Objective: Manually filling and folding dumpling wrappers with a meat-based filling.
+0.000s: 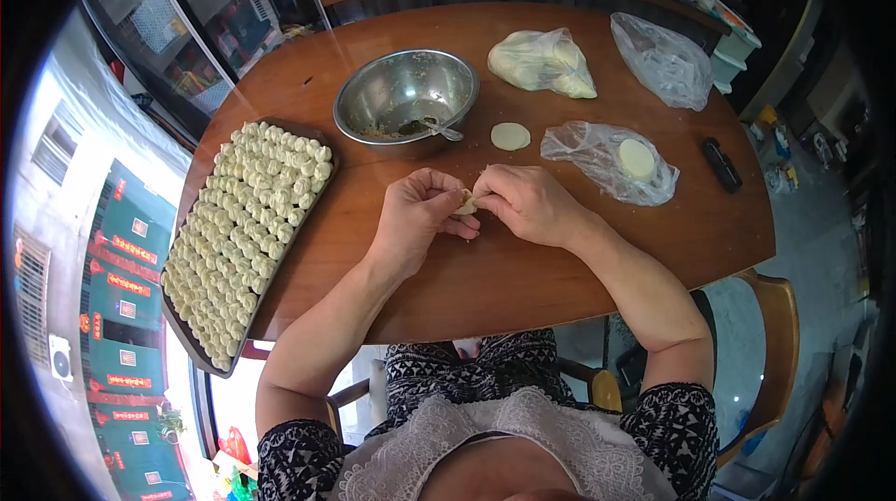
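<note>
Between my two hands is a small dumpling [467, 205], mostly covered by my fingers. My left hand [425, 210] supports it from the left with thumb and fingers. The thumb and forefinger of my right hand [530, 201] pinch its dough edge. Just beyond the hands lie a few round dough wrappers [510, 137]. A steel mixing bowl [406, 91] stands behind my left hand, with some filling at the bottom and a metal spoon [442, 128] leaning on its rim. To the left, a dark tray [269, 270] carries many pleated dumplings [241, 221] in rows.
Right of my hands, a stack of wrappers [635, 159] sits on a clear plastic bag [584, 145]. Farther back are a bag of dough wrappers [542, 63] and a crumpled plastic bag [663, 60]. A black object [721, 165] lies near the right edge of the wooden table [448, 291].
</note>
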### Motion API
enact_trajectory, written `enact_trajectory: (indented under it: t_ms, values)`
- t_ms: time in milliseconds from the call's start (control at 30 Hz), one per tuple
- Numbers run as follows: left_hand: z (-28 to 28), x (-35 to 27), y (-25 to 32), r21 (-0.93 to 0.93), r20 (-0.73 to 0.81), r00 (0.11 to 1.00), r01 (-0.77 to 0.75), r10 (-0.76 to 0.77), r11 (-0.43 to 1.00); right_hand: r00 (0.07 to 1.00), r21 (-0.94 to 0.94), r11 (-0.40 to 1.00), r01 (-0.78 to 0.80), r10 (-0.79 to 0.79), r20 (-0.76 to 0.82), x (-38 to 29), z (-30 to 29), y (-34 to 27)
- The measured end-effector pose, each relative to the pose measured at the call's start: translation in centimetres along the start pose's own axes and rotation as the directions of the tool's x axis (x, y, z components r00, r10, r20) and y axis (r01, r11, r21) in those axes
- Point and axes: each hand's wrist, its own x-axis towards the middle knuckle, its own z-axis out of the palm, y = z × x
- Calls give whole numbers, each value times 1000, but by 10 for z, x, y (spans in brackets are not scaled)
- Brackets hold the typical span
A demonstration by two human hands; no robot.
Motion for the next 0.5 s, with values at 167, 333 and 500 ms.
enact_trajectory:
  t_ms: [167,333,500]
  values:
    - [-1,0,-5,88,29,999,-19,17,996,998,-57,997,59,-58,31,1,0,-1]
    - [0,0,-5,158,36,999,-38,33,987,999,-22,1000,-17,18,36,0,1,-1]
    - [5,-3,0,222,20,998,-67,64,973,992,32,992,-121,120,46,0,4,0]
